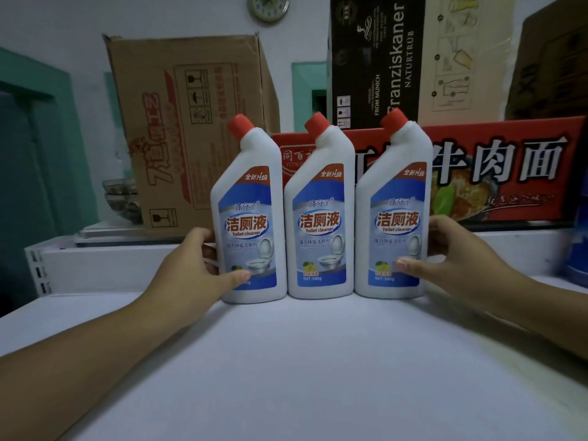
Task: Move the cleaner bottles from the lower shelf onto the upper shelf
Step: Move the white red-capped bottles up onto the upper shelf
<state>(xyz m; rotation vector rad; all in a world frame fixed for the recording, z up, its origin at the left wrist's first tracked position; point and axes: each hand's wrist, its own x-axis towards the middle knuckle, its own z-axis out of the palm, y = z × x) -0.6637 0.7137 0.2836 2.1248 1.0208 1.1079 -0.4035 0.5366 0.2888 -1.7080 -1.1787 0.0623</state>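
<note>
- Toilet cleaner bottles stand upright, three in a row, on a white shelf, near its back edge, with their labels facing the camera.
- All three are white plastic with a blue label and a slanted neck that ends in a red cap.
- The left bottle touches the middle bottle low down, and the middle bottle touches the right bottle in the same way.
- The left hand grips the left bottle on its outer side: the thumb lies across the lower front of the label and the fingers curl round behind.
- The right hand grips the right bottle on its outer side: the thumb presses the lower label and the fingers wrap behind the bottle.
- Nothing holds the middle bottle; it stands between the other two.
- Behind the row, on a higher level, lies a red noodle carton with large white characters.
- A brown cardboard box stands behind at the left, and a black Franziskaner beer carton behind at the right.
- Stacked glass bowls sit just left of the brown box.
- A round wall clock shows at the top edge.
</note>
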